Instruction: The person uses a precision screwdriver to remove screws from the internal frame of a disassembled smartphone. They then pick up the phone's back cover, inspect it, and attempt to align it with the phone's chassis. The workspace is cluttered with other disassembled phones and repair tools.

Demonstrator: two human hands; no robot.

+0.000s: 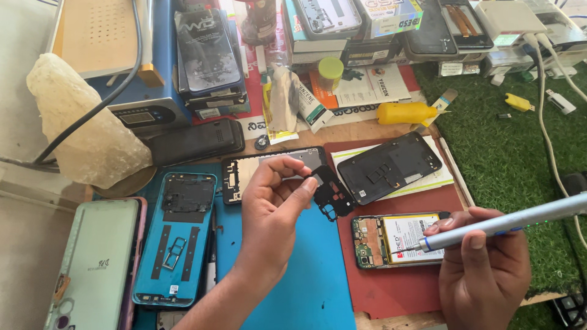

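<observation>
Nearest the camera, the two hands reached up from the bottom edge over a blue mat (306, 275) and a red mat (391, 287) on the worktop (342, 131). At far left a pale green phone back (92, 269) lay beside a teal rear shell (177, 238), inner side up. The left hand (272, 214) was raised above the blue mat, its fingers narrowed to pinch a small black plastic cover plate (330, 192) by one edge, clear of the mat. Just behind it lay a black frame (244, 174), and to the right a black back cover (388, 166) on white paper. On the red mat lay an opened phone (397, 239), battery showing. The right hand (483, 269) was closed around a silver electric screwdriver (507, 223), its tip just above that battery
</observation>
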